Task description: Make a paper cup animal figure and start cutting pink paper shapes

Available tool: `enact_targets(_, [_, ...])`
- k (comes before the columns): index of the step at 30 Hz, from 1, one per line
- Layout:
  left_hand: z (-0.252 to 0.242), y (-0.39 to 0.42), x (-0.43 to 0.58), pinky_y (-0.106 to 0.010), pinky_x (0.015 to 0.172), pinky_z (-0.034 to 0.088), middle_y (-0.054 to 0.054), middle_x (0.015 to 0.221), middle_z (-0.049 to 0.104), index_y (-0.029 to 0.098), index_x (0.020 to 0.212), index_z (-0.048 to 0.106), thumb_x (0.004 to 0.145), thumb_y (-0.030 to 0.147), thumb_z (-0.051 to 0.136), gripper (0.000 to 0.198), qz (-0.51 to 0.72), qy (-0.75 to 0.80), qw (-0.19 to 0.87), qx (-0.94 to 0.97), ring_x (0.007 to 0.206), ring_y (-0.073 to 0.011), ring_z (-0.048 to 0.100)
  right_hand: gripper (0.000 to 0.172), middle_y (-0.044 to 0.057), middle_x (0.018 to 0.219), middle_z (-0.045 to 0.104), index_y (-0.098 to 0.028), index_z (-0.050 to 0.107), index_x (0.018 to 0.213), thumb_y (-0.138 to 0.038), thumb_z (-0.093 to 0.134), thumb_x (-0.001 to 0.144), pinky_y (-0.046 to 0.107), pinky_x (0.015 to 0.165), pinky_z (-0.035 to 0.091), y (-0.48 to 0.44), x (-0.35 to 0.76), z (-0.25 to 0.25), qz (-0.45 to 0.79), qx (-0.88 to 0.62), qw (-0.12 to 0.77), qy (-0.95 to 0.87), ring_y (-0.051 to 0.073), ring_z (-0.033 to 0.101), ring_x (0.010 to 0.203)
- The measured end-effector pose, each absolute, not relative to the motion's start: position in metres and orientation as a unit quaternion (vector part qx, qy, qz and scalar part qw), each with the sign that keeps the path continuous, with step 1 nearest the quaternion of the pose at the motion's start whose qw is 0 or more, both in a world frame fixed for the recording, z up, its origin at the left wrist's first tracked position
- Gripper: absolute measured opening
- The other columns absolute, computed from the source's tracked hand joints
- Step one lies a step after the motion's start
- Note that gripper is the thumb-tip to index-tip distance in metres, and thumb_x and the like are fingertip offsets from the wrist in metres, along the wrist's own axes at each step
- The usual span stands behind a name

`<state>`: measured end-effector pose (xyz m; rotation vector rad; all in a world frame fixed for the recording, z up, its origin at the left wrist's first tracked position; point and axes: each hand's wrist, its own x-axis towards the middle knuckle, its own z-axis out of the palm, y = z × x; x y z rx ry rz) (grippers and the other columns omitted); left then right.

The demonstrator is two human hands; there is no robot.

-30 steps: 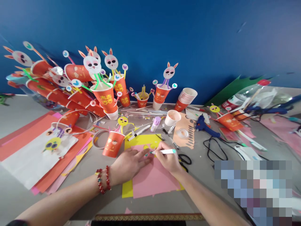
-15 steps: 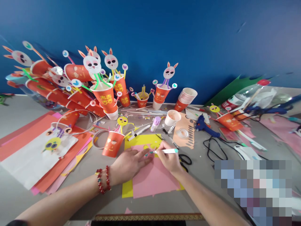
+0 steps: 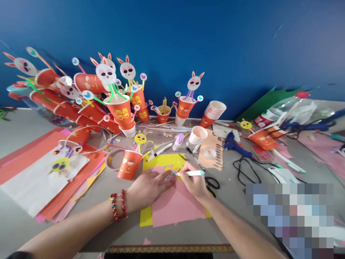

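My left hand (image 3: 148,189) lies flat, fingers stretched out, on a sheet of pink paper (image 3: 178,205). In my right hand (image 3: 192,183) is a white marker with a teal end (image 3: 195,173), its tip down near the pink sheet's top edge. Small teal marks (image 3: 167,177) show there beside my left fingertips. Beneath the pink sheet lies yellow paper (image 3: 146,217). A red paper cup (image 3: 129,165) with a yellow rabbit face (image 3: 140,138) stands just beyond my left hand. Black-handled scissors (image 3: 212,182) lie right of my right hand, partly covered.
Red cups with white rabbit faces (image 3: 106,73) crowd the back left. A cup stack (image 3: 212,113) stands at the back, with a blue glue gun (image 3: 235,144) and black cord (image 3: 246,172) to the right. Coloured paper sheets (image 3: 35,187) lie at left. A pixelated patch hides the lower right.
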<state>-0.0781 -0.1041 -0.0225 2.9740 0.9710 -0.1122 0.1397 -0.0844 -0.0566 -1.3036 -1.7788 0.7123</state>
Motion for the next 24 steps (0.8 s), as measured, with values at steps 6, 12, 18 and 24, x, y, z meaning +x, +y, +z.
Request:
enact_targets(6, [-0.0231,-0.1043,-0.0785,-0.043,0.081,0.053,-0.009,0.153,0.039,0.026,0.146,0.036,0.097,0.021,0.041,0.050,-0.035,0.310,0.009,0.950,0.095,-0.0237,0.063,0.022,-0.005,0.055,0.050,-0.022,0.042,0.063,-0.019,0.054,0.081,0.024,0.054,0.034,-0.0847,0.1386,-0.0548,0.288,-0.519,0.380,-0.709,0.012,0.046,0.052])
enact_targets(12, [-0.0238,-0.1045,-0.0788,-0.043,0.081,0.054,-0.010,0.152,0.039,0.026,0.148,0.033,0.097,0.020,0.041,0.051,-0.032,0.312,0.012,0.950,0.096,-0.0236,0.063,0.022,-0.005,0.055,0.048,-0.023,0.042,0.063,-0.019,0.052,0.082,0.025,0.054,0.034,-0.0849,0.1396,-0.0570,0.282,-0.522,0.396,-0.701,0.013,0.046,0.052])
enact_targets(18, [-0.0227,-0.1044,-0.0789,-0.041,0.083,0.052,-0.011,0.153,0.038,0.027,0.146,0.036,0.096,0.019,0.043,0.051,-0.031,0.312,0.020,0.949,0.097,-0.0226,0.063,0.022,-0.005,0.056,0.049,-0.023,0.041,0.064,-0.017,0.053,0.082,0.025,0.054,0.035,-0.0851,0.1395,-0.0566,0.282,-0.520,0.384,-0.709,0.013,0.046,0.052])
enact_targets(24, [-0.0212,-0.1044,-0.0785,-0.041,0.082,0.052,-0.011,0.153,0.039,0.026,0.147,0.034,0.096,0.020,0.043,0.052,-0.039,0.312,0.018,0.949,0.095,-0.0228,0.063,0.022,-0.006,0.055,0.047,-0.023,0.041,0.064,-0.017,0.051,0.083,0.024,0.053,0.034,-0.0845,0.1397,-0.0568,0.281,-0.519,0.389,-0.707,0.012,0.045,0.052])
